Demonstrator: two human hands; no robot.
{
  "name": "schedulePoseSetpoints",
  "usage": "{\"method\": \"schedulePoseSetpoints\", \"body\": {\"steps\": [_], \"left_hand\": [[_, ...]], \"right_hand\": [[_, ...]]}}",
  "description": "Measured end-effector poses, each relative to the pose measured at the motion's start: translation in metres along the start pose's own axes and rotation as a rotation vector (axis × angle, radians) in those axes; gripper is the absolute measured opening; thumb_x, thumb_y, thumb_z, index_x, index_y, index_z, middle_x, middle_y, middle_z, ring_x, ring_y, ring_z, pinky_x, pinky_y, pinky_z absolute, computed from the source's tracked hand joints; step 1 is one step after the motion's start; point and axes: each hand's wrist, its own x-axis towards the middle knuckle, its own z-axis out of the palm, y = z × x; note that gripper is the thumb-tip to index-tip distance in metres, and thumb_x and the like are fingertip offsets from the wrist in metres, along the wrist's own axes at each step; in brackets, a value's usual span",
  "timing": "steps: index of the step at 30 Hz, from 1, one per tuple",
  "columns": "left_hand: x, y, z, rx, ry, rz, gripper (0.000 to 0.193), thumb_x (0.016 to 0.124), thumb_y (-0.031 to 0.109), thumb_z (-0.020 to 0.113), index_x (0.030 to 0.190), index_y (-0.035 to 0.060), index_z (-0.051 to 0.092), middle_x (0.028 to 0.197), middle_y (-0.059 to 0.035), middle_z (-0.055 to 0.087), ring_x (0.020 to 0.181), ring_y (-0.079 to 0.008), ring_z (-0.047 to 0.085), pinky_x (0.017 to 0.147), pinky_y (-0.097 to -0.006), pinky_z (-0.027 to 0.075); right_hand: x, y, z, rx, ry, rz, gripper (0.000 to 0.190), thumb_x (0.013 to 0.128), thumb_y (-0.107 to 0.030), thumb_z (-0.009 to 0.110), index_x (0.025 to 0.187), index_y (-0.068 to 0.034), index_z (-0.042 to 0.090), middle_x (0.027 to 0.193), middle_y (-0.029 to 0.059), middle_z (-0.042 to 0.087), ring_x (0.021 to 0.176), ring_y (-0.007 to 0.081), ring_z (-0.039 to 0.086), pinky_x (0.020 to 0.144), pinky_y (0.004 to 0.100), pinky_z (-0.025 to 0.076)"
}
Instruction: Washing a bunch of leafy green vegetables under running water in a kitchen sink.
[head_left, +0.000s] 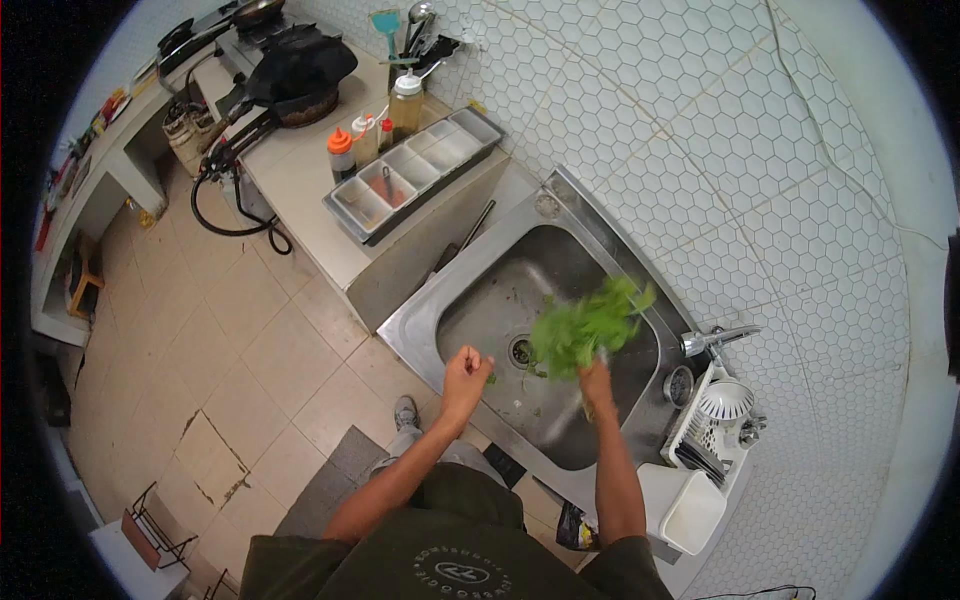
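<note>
My right hand (595, 386) grips the stems of a bunch of leafy greens (589, 326), blurred by motion, over the stainless steel sink (547, 427). My left hand (466, 379) is over the sink's near left edge with its fingers curled; whether anything small is between them does not show. Leaf scraps lie in the basin around the drain (521, 351). To the right of the greens, a chrome faucet (701, 343) is mounted at the sink's rim.
A dish rack (686, 431) with dishes and a white plastic tub (694, 514) stand right of the sink. On the left counter (300, 176) are a lidded condiment tray (420, 169), squeeze bottles (341, 154) and a black wok (304, 71). A small metal strainer (678, 386) sits beside the faucet.
</note>
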Motion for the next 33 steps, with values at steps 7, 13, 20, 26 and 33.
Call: {"method": "schedulePoseSetpoints", "body": {"steps": [7,13,20,26,33], "left_hand": [[0.012,-0.088,0.014,0.213,-0.232,-0.060,0.011,0.084,0.012,0.060,0.083,0.0061,0.051,0.071,-0.0013,0.052,0.067,-0.0098,0.048,0.060,-0.0261,0.039],[0.053,-0.183,0.077,0.735,-0.632,-0.273,0.024,0.082,0.011,0.050,0.104,0.0077,0.058,0.095,-0.0157,0.065,0.091,-0.0274,0.063,0.076,-0.0394,0.049],[0.067,-0.349,0.133,1.208,-0.771,-0.161,0.031,0.082,0.008,0.051,0.112,0.0150,0.058,0.112,-0.0155,0.057,0.100,-0.0334,0.059,0.083,-0.0437,0.049],[0.091,-0.383,0.128,1.609,-0.899,0.341,0.033,0.081,0.009,0.055,0.113,0.0152,0.057,0.117,-0.0115,0.053,0.102,-0.0278,0.058,0.081,-0.0400,0.051],[0.113,-0.348,0.134,1.457,-0.893,0.487,0.031,0.081,0.005,0.055,0.112,0.0064,0.053,0.105,-0.0118,0.055,0.097,-0.0272,0.059,0.078,-0.0361,0.051]], "right_hand": [[-0.030,0.088,0.027,-0.023,-0.075,0.112,0.025,0.079,-0.019,0.057,0.093,0.002,0.059,0.083,0.0194,0.064,0.076,0.0369,0.062,0.066,0.0426,0.047],[-0.005,-0.001,-0.053,0.577,0.013,0.345,0.014,0.083,-0.013,0.056,0.087,0.000,0.053,0.066,0.0027,0.052,0.052,0.0106,0.049,0.047,0.0285,0.040],[0.001,0.040,-0.040,0.377,0.288,0.099,0.022,0.083,-0.009,0.054,0.103,0.001,0.055,0.082,0.0134,0.059,0.069,0.0259,0.059,0.061,0.0348,0.045],[-0.015,0.117,0.035,0.149,-0.006,0.377,0.026,0.083,-0.011,0.056,0.105,0.002,0.054,0.093,0.0221,0.061,0.086,0.0398,0.058,0.075,0.0416,0.045],[-0.013,0.113,-0.011,0.448,0.028,0.536,0.032,0.080,-0.010,0.057,0.108,0.004,0.053,0.092,0.0242,0.061,0.083,0.0382,0.061,0.073,0.0390,0.047]]}}
